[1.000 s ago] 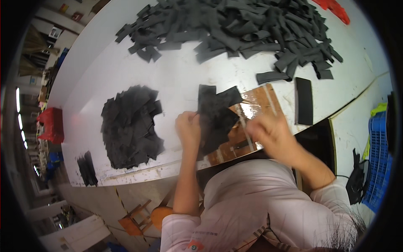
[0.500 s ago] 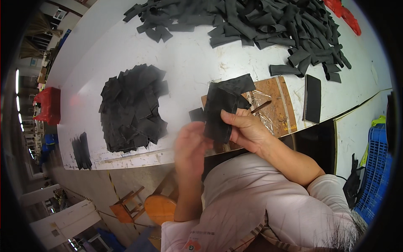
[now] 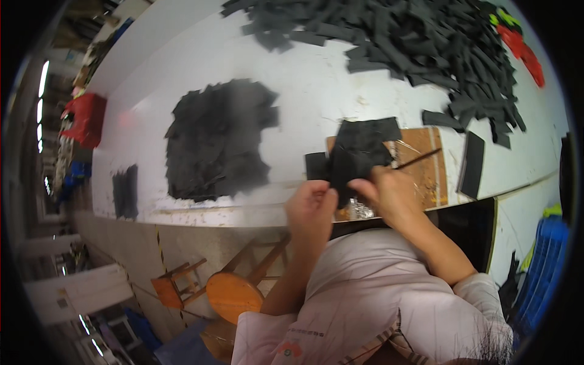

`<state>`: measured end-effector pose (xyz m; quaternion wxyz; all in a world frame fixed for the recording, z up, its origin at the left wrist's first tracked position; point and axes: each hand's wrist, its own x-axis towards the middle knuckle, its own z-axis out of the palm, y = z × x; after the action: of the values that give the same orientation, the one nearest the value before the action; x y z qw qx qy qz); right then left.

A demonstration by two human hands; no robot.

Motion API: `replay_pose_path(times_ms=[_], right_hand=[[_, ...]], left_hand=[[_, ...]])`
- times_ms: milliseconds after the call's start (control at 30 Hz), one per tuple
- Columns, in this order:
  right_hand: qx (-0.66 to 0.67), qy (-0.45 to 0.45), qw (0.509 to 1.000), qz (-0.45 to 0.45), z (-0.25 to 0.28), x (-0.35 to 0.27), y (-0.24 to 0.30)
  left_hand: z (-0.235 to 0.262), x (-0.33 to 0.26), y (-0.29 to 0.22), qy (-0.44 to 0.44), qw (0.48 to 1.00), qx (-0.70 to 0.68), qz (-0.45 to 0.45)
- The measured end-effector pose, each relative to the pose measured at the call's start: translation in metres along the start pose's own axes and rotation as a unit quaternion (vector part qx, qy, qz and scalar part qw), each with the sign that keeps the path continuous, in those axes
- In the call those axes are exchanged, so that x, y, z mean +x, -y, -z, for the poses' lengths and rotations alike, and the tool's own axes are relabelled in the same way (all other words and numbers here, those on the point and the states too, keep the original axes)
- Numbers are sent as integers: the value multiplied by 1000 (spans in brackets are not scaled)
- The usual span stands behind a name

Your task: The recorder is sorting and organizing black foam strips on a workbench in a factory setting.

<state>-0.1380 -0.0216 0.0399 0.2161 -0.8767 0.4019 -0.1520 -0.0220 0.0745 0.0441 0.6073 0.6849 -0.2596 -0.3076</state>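
A flat black fabric piece (image 3: 345, 159) lies partly over more dark pieces on a brown board (image 3: 435, 176) at the table's near edge. My left hand (image 3: 311, 210) is closed, thumb and fingers pinching that piece's near left corner. My right hand (image 3: 394, 196) is at its right side, fingers curled at the end of a thin dark stick-like tool (image 3: 420, 159) that points up and right. The thumb of this hand lies over the fabric, apart from the fingers. Blur hides the tool's exact kind and its gripped end.
A wide stack of black fabric pieces (image 3: 216, 146) lies to the left, with a smaller bundle (image 3: 126, 191) beyond. Loose black strips (image 3: 413, 42) are heaped at the back. A dark flat slab (image 3: 471, 164) lies right of the board. Wooden stools (image 3: 234, 296) and a blue crate (image 3: 543, 267) stand nearby.
My right hand has gone from gripping the fabric to the stick-like tool, which now reaches farther out. My left hand has come onto the fabric's corner. The whole view has shifted.
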Motion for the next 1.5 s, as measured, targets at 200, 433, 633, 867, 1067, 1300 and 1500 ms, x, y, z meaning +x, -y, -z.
replay_pose_path(times_ms=[200, 433, 633, 867, 1067, 1300, 1500], right_hand=[[333, -16, 940, 76, 23, -3, 24], [158, -22, 966, 205, 6, 6, 28], [141, -72, 971, 177, -6, 12, 24], [625, 173, 745, -156, 15, 11, 19], [800, 226, 511, -220, 0, 6, 18], [724, 175, 642, -184, -6, 4, 1], [691, 70, 718, -39, 10, -2, 0]], left_hand=[[-11, -9, -9, 42, 995, 26, -92], [-14, -9, 12, -117, 951, 199, -206], [-3, 2, -8, -4, 986, -148, 78], [17, 9, -9, 230, 856, -434, 161], [-9, 6, 8, -9, 998, -55, -41], [3, 3, -4, 203, 899, -379, 85], [-6, -7, -36, 218, 949, -207, 93]])
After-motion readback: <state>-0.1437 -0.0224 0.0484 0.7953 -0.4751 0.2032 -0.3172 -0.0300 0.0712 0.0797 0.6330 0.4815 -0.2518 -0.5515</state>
